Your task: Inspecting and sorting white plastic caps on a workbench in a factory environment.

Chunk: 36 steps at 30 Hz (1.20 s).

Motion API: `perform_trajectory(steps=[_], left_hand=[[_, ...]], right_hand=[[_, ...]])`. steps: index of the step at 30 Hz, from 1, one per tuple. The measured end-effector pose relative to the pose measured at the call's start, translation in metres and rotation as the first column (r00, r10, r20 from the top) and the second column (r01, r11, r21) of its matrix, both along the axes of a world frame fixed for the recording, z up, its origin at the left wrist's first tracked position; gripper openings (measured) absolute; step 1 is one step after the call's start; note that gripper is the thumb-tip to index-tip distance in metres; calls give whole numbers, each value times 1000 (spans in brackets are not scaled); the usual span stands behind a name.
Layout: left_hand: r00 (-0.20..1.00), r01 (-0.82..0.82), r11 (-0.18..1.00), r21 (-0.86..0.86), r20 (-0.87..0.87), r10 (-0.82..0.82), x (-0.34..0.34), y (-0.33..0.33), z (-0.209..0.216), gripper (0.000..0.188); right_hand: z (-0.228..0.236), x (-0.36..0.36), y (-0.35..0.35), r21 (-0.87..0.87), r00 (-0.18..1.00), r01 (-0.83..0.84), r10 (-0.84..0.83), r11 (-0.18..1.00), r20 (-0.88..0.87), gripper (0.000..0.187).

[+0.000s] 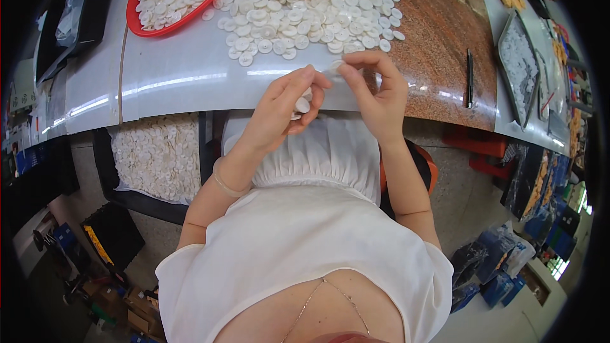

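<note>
A large heap of round white buttons (298, 19) lies spread on the table in front of me. My left hand (287, 101) is curled over the table's near edge, with several white buttons (303, 105) cupped in its fingers. Close by on the right, my right hand (383, 92) pinches one white button (336, 65) between thumb and forefinger. That button is held near the left fingertips, just short of the heap. Whether the left fingertips touch it I cannot tell.
A red basin (131, 16) full of similar buttons stands at the far left. Below the table at left is a black crate (105, 165) of buttons. A black pen (469, 78) lies on the brown tabletop (438, 32), left of a tray (502, 57) of pale pieces.
</note>
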State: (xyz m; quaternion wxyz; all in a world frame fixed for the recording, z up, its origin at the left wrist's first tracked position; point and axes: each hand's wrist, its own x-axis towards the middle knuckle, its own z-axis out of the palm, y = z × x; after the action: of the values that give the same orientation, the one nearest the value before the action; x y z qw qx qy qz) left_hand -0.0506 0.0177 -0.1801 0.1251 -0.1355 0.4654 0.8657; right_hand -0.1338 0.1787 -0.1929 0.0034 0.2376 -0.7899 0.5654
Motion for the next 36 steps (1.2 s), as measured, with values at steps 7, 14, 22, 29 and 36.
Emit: perform_trajectory(steps=[7, 14, 22, 29, 36], left_hand=[[990, 131, 946, 297, 12, -141, 0, -3, -6, 49], [992, 105, 912, 397, 27, -125, 3, -8, -11, 46], [994, 56, 994, 90, -100, -47, 0, -5, 4, 43], [993, -25, 999, 35, -115, 29, 3, 1, -13, 37], [995, 92, 988, 123, 15, -94, 2, 9, -8, 55]], right_hand=[[24, 0, 5, 211, 927, -154, 215, 965, -308, 17], [-1, -4, 18, 313, 899, -152, 263, 937, -350, 30], [-24, 17, 33, 285, 799, -257, 369, 923, -474, 30], [-1, 14, 4, -431, 940, -25, 168, 902, 296, 28], [0, 7, 0, -314, 896, -114, 234, 942, 378, 22]])
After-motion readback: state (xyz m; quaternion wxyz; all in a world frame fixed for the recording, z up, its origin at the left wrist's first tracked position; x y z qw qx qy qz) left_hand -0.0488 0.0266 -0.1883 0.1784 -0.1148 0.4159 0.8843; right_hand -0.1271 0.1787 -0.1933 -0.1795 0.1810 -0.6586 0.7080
